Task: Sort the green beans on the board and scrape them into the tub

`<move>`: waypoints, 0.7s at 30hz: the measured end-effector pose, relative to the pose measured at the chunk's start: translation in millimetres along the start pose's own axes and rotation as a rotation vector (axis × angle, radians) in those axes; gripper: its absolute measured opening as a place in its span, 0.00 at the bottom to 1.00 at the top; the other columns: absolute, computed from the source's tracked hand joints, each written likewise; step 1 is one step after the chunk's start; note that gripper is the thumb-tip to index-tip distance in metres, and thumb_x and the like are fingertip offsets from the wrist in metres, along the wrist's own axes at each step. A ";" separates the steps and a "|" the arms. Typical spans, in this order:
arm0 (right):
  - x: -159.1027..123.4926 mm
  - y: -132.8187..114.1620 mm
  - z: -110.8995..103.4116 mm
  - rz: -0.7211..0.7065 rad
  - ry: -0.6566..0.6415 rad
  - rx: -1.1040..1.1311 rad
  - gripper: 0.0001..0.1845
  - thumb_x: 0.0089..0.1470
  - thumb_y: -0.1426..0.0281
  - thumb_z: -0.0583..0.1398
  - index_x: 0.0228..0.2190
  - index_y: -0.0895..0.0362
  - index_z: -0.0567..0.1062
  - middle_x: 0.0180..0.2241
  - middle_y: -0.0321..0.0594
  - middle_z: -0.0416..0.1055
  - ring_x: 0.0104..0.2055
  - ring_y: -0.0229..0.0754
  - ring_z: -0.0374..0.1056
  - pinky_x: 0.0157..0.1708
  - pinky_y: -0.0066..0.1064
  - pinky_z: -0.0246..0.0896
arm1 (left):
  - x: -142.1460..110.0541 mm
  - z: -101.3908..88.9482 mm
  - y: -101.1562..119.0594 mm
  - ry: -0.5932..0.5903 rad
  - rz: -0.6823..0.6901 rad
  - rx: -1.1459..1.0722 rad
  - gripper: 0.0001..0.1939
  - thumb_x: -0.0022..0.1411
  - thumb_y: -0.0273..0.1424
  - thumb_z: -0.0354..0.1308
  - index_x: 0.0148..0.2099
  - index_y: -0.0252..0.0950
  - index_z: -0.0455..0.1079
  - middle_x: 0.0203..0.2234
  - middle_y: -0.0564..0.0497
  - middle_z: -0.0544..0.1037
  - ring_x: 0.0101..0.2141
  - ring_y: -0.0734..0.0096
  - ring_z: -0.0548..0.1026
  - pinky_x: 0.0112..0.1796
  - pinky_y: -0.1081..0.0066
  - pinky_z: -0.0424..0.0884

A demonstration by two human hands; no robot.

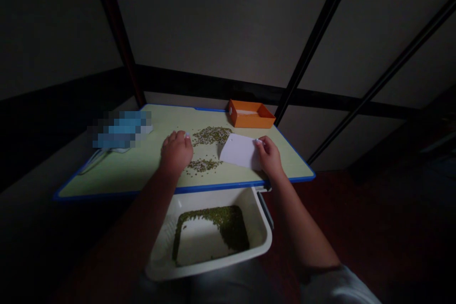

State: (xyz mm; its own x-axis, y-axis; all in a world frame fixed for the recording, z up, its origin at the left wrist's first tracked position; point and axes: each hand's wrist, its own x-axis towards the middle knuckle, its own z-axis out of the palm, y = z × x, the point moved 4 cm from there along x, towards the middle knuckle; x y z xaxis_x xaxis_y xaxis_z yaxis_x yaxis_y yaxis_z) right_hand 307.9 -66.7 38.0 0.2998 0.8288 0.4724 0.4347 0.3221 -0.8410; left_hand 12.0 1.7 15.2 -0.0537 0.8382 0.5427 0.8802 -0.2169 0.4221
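Note:
My right hand (270,156) pinches the right edge of a white card (240,151), which tilts over the tabletop beside small green beans. My left hand (177,149) is at the left of these beans, its fingers bent and pressed together; whether anything is inside cannot be seen. A larger patch of beans (213,135) spreads behind, and a smaller patch (204,165) is scattered nearer the front edge. Below that edge sits a white plastic bin (261,242), with more green beans (233,228) heaped along its far and right sides.
An orange open box (252,121) stands at the table's back right. On the left is a blurred blue and white object (123,129) with a cable (90,160). The pale green table (124,171) has a blue rim, and wall panels rise behind it.

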 end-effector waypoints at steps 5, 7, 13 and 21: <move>-4.1 5.0 -4.8 0.025 -0.027 0.021 0.13 0.54 0.56 0.58 0.26 0.52 0.67 0.22 0.30 0.60 0.27 0.39 0.55 0.29 0.31 0.49 | -0.8 -0.7 1.6 -0.021 -0.026 0.008 0.22 0.69 0.35 0.40 0.51 0.31 0.72 0.51 0.30 0.78 0.57 0.48 0.72 0.62 0.50 0.63; -5.1 4.5 -7.1 0.016 -0.043 0.038 0.14 0.54 0.56 0.58 0.26 0.52 0.67 0.22 0.30 0.59 0.27 0.39 0.55 0.28 0.32 0.49 | -1.2 -1.6 2.7 -0.029 -0.037 0.015 0.23 0.69 0.35 0.39 0.51 0.30 0.72 0.51 0.30 0.77 0.57 0.48 0.72 0.62 0.50 0.62; -3.2 3.6 -7.4 0.004 -0.037 0.035 0.14 0.54 0.55 0.58 0.27 0.52 0.67 0.22 0.30 0.59 0.26 0.39 0.55 0.28 0.31 0.48 | -1.6 -2.4 3.6 -0.020 -0.032 0.009 0.22 0.69 0.34 0.40 0.51 0.30 0.72 0.50 0.30 0.78 0.57 0.48 0.73 0.62 0.49 0.63; -4.8 7.5 -6.1 -0.010 -0.065 0.056 0.15 0.55 0.55 0.59 0.27 0.52 0.66 0.22 0.29 0.57 0.26 0.38 0.53 0.27 0.31 0.47 | -1.0 -0.1 1.5 -0.022 -0.029 0.012 0.22 0.69 0.34 0.40 0.52 0.30 0.72 0.51 0.31 0.78 0.58 0.50 0.72 0.63 0.51 0.62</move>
State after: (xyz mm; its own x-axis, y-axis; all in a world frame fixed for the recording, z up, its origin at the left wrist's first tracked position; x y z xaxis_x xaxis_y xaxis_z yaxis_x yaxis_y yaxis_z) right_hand 314.9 -71.0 31.0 0.2392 0.8528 0.4642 0.3888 0.3540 -0.8506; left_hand 13.4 0.5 15.3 -0.0692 0.8547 0.5145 0.8839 -0.1866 0.4289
